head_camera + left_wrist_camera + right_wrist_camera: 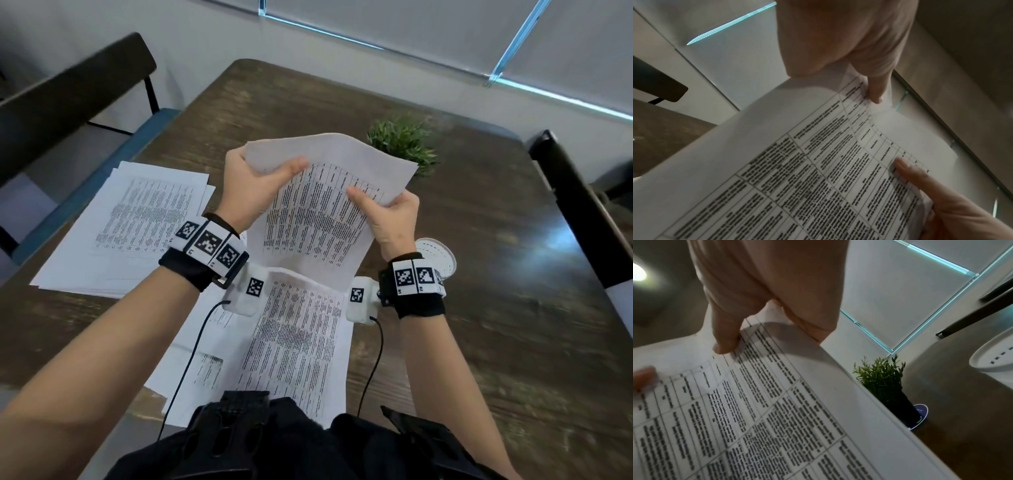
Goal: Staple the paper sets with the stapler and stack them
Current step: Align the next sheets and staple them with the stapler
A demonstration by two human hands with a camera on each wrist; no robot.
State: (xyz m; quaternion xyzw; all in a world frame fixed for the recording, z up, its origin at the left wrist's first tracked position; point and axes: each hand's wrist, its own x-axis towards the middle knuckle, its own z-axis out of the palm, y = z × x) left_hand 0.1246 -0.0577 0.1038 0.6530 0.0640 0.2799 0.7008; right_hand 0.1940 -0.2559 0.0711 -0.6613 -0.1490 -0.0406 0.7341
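A set of printed sheets [315,205] is held up above the wooden desk [479,240], its top edge curling over. The left hand [253,185] pinches the upper left corner, thumb on the printed face; the right hand [390,216] pinches the right edge the same way. Below lie more printed pages [294,342], and a looser pile [137,222] sits to the left. A small potted plant [404,144] and a white perforated dish [438,257] stand beyond. No stapler is visible, so stapling seems not yet begun for this set; most work appears to remain.
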